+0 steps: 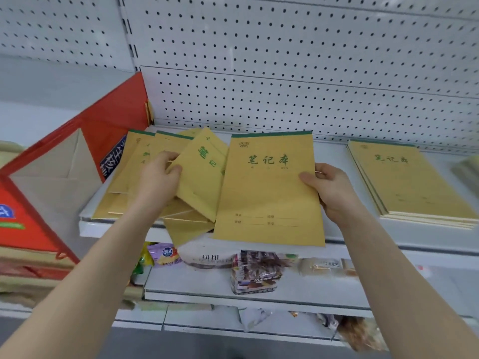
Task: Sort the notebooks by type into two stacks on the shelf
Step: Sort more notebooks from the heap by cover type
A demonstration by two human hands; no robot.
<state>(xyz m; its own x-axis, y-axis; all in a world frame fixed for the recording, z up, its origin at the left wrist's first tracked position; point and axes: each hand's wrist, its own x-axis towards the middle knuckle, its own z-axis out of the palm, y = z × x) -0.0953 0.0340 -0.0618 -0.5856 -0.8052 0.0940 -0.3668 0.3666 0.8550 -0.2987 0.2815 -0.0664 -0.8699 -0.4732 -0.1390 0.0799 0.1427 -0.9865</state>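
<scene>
My right hand [329, 189] grips the right edge of a large tan notebook [267, 193] with green characters and a green top band, held just above the front of the white shelf [334, 161]. My left hand [159, 177] pinches a smaller tan notebook [201, 174], tilted, on top of a loose heap of tan notebooks [134, 174] on the shelf's left part. A neat stack of large tan notebooks [407, 180] lies on the shelf at the right, apart from both hands.
A white pegboard back wall [285, 73] rises behind the shelf. Red and tan paper bags [59, 161] stand at the left. Packaged snacks [255, 270] lie on the lower shelf beneath the notebooks.
</scene>
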